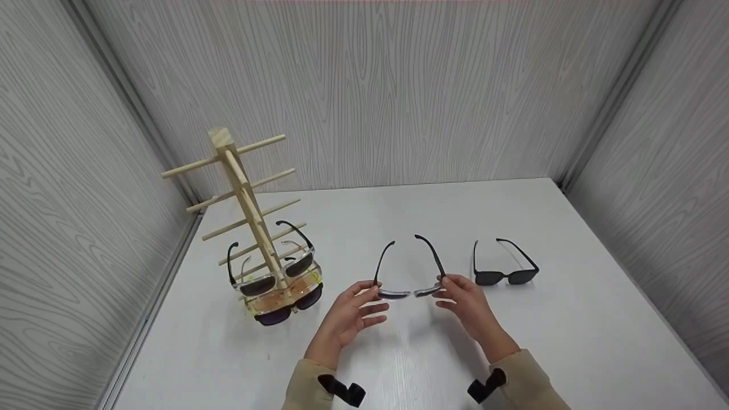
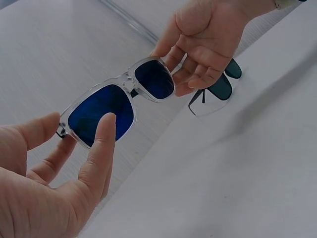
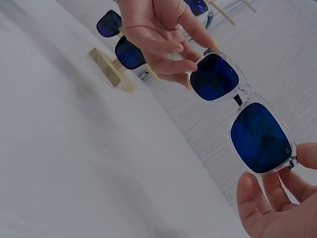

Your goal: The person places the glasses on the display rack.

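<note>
Sunglasses with a clear frame, blue mirrored lenses (image 2: 101, 111) and dark temples are held up above the table between both hands. My left hand (image 1: 350, 316) pinches one end of the frame at the hinge, thumb and finger on it, other fingers spread. At the opposite hinge, my right hand (image 1: 470, 307) pinches the other end between thumb and fingers. Both temples (image 1: 434, 256) are unfolded and point away from me. In the right wrist view the lenses (image 3: 260, 136) face the camera.
Left of the hands stands a wooden display rack (image 1: 245, 196) with pegs sticking out sideways. Its lower pegs carry clear-framed sunglasses (image 1: 259, 286), a yellowish pair (image 1: 273, 302) and a dark pair (image 1: 274, 317). Black sunglasses (image 1: 520, 277) lie unfolded on the white table (image 1: 598, 319) at right. Grained panels (image 1: 364, 91) enclose the table.
</note>
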Motion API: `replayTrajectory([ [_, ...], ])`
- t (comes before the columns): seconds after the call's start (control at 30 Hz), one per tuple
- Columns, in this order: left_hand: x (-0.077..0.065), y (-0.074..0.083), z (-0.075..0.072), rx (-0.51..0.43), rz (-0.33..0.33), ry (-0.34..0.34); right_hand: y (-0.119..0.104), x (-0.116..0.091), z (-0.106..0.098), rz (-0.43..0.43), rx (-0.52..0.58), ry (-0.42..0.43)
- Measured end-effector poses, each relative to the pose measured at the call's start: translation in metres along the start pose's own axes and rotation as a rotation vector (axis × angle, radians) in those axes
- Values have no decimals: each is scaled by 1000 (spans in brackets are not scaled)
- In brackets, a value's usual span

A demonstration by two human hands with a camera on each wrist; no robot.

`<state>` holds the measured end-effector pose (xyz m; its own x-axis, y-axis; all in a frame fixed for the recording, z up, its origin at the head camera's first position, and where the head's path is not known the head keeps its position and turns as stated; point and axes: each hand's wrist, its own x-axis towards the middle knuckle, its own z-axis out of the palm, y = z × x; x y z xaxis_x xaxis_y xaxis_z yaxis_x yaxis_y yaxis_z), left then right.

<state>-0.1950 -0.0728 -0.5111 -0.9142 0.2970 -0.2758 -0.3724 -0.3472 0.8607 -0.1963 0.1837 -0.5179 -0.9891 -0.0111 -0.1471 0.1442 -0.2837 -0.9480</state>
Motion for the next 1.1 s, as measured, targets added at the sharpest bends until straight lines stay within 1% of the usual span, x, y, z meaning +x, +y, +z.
replayTrajectory([
  [0.2,-9,2,-3,-15,9,-13,-3,-2,4,-27,-4,-46],
  [0.5,-24,11,-2,10,47,-29,-6,-7,7,-81,0,-126],
  [0.73,-30,18,-1,-29,69,-29,-11,-8,14,-131,46,-157],
  [0.93,-35,25,-3,-84,94,-57,-15,-6,21,-159,66,-200],
  [1.1,-42,32,-5,-71,127,-80,-20,-5,29,-165,73,-213],
])
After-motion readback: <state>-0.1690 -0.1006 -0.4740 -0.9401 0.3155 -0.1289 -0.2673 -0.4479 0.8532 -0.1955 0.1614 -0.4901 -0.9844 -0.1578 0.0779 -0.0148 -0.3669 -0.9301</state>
